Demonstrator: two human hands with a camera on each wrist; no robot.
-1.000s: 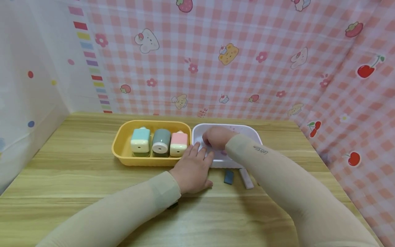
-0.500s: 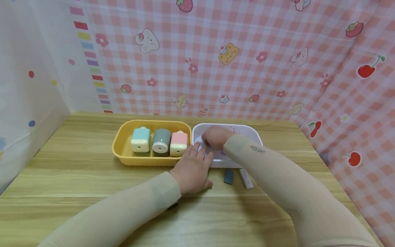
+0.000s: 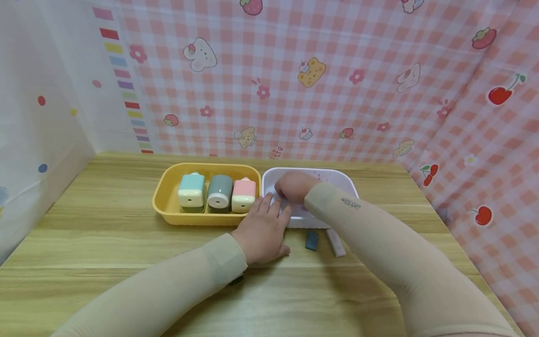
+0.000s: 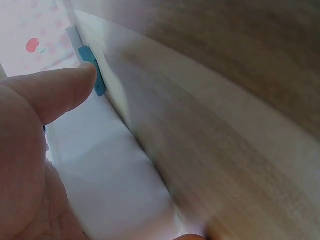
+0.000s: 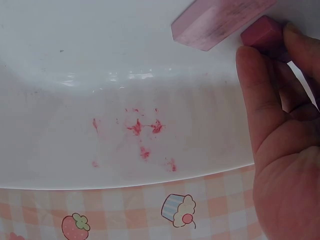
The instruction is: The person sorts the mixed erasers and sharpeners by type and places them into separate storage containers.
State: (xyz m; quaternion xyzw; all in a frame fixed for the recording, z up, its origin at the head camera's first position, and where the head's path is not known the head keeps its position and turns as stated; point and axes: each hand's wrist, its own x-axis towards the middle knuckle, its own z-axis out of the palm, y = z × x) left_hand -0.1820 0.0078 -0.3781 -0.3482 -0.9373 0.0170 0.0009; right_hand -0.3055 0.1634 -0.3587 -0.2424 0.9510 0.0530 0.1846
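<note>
My right hand reaches down into the white tray. In the right wrist view, its thumb and fingers pinch a small dark pink block. A longer pale purple block lies in the tray beside those fingers. My left hand lies with spread, straight fingers over the near side of the white tray, at its corner by the yellow tray. On the table in front of the white tray are a short blue block and a pale lilac stick.
Three sharpener-like pieces stand in the yellow tray: teal, grey and pink. A dark piece shows partly beneath the left sleeve. Red smears mark the white tray's inner wall. Patterned cloth hangs behind the table.
The right forearm has shifted slightly to the left, with its hand still in the white tray. The left hand stays in the same place.
</note>
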